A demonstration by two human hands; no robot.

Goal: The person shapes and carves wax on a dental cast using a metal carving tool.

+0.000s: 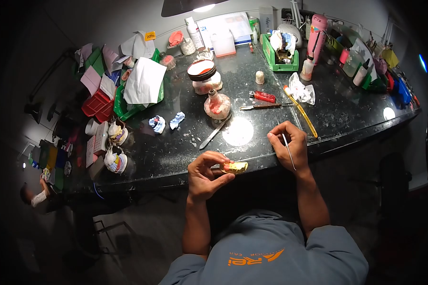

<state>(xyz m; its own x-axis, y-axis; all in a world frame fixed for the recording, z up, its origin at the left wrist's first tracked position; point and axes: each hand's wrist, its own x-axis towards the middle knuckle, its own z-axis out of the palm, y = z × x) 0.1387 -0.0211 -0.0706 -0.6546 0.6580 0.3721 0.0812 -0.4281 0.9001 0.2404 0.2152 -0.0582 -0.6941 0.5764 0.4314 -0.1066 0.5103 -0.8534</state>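
Observation:
Near the table's front edge, my left hand [208,176] grips a small yellow dental cast [241,167] with pinkish-red material on its left part, between thumb and fingers. Closed around a thin metal dental instrument [288,151] is my right hand [290,143], to the right of the cast and apart from it. The instrument slants, its lower end pointing toward me. Beyond my hands stands a round, pink-stained bottle with a narrow neck [217,106], and a metal spatula [215,133] lies at its foot.
A red lighter [265,97], a dark-handled knife [261,107], a yellow brush-like stick [303,116] and crumpled tissue [301,89] lie ahead. Dental models [115,160] stand left. Green bins [283,61] and a pink bottle [316,35] line the back. Another person [37,194] is far left.

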